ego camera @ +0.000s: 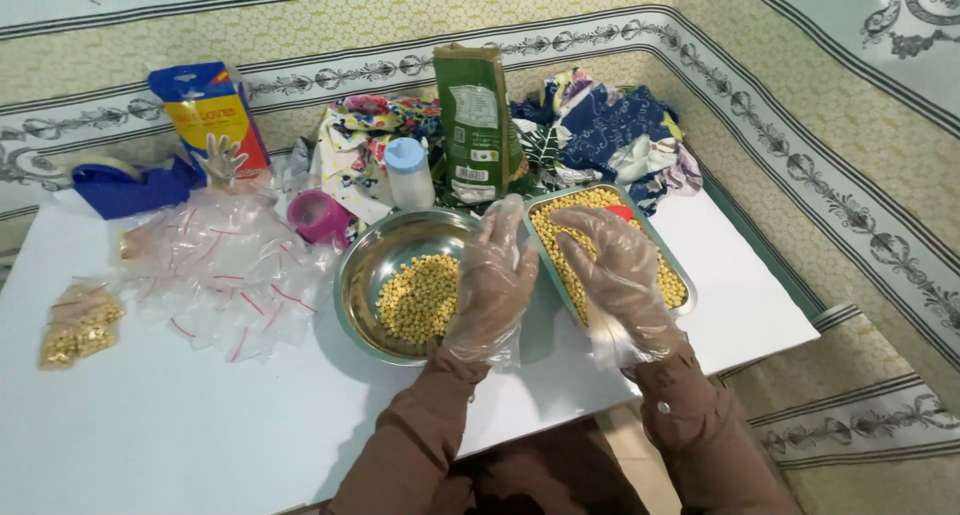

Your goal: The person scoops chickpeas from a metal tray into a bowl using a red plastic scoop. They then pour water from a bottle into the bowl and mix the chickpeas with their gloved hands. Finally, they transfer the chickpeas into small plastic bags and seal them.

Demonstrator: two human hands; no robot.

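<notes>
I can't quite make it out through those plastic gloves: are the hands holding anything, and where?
Neither hand visibly holds anything. The left hand hovers open between bowl and tray; the right hand lies spread over the tray's beans.

— Free room along the near edge of the table [180, 445], left of the round steel bowl [365, 275]?

— Wide open there. Blocked further back: loose plastic bags [225, 275], pink cup [318, 215], white bottle [410, 173], green packet [478, 125], cloth heap [600, 125] crowding the far edge.
</notes>
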